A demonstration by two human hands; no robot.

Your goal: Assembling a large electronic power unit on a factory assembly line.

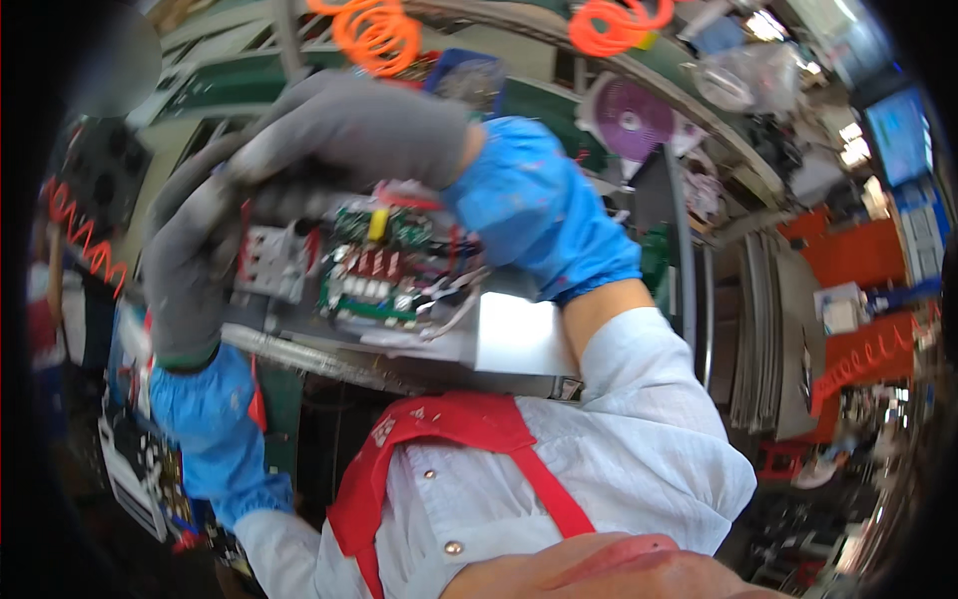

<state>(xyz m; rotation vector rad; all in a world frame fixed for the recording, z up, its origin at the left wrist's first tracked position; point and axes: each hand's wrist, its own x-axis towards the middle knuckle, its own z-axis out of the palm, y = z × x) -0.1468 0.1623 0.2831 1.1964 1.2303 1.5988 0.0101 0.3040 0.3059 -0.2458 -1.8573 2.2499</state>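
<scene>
My left hand (188,275), in a grey glove, reaches up at the left of an open metal housing. My right hand (354,135), gloved the same way, arches over the housing's far side. Their fingertips meet at the housing's far left corner, bent and pressed together; whatever they hold there is hidden. Beneath the hands lies a green circuit board (374,275) with a yellow block, dark red parts and a row of white parts. Left of the board, nearest my left hand, sits a silver metal block (273,264) with holes. Wires (454,299) run out along the board's right side.
A bright metal plate (519,329) is at the housing's near right. Orange coiled hoses (377,38) hang at the back. Beyond are a blue bin (467,80) and a purple disc (631,118). Flat panels (763,334) stand stacked to the right, near a screen (900,135).
</scene>
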